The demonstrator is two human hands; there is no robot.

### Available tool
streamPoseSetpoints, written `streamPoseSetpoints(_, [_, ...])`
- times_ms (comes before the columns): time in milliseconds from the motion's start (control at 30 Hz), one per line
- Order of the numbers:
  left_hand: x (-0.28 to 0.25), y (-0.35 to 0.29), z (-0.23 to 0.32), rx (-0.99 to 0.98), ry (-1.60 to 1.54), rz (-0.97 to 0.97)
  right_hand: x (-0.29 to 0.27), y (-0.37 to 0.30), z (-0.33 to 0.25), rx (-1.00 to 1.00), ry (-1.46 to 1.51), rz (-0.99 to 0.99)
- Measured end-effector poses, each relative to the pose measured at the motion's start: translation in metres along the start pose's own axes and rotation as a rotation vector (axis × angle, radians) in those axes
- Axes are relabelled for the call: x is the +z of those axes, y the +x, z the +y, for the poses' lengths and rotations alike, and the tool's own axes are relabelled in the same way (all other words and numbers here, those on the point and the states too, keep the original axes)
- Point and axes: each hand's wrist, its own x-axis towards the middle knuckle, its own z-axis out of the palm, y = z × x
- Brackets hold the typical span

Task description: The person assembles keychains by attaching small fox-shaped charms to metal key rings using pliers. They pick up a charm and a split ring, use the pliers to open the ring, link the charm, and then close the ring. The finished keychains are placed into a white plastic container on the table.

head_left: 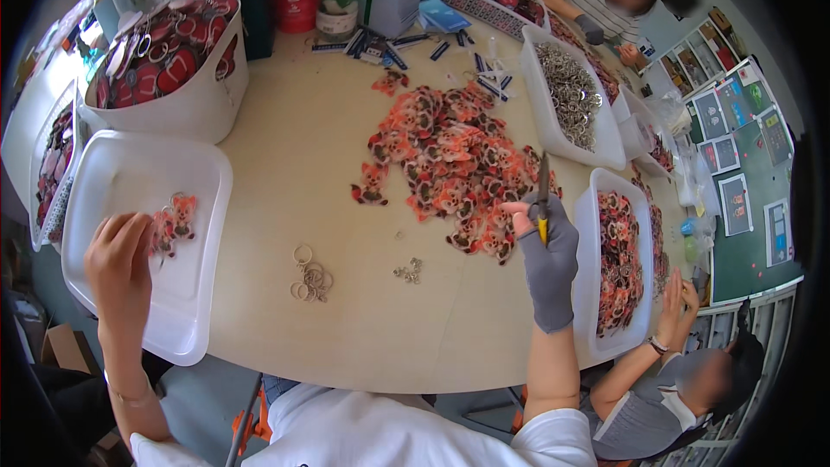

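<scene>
The left hand (119, 261) sits at eight o'clock over a white tray (130, 175), bare, its fingers curled together on an orange charm (175, 218) that lies on the tray floor. The right hand (546, 251), in a grey glove, is at three o'clock; its fingers are wrapped round pliers (542, 199) with a yellow grip, tips pointing to twelve, at the near edge of the charm pile (450, 164) spread on the surface (294, 138). Loose rings (309, 277) and a few small links (408, 271) lie between the hands, near six o'clock. A bin (616, 268) of finished charms stands just right of the gloved hand. Another person's hands (676, 298) hover beyond it.
</scene>
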Motion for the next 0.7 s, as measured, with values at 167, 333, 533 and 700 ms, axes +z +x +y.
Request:
streamPoseSetpoints(167, [0.042, 0.008, -0.077, -0.096, 0.296, -0.422, 0.008, 0.004, 0.051, -0.053, -0.158, -0.009])
streamPoseSetpoints(333, [0.016, 0.022, 0.0, 0.061, 0.405, -0.192, 0.017, -0.006, 0.073, -0.307, -0.751, -0.117])
streamPoseSetpoints(533, [0.039, 0.015, 0.13, 0.223, -0.164, -0.335, 0.031, -0.012, 0.088, -0.48, -0.887, -0.097])
streamPoseSetpoints(700, [0.149, 0.033, 0.155, 0.137, -0.326, -0.571, 0.035, -0.013, 0.086, -0.538, -0.796, -0.099])
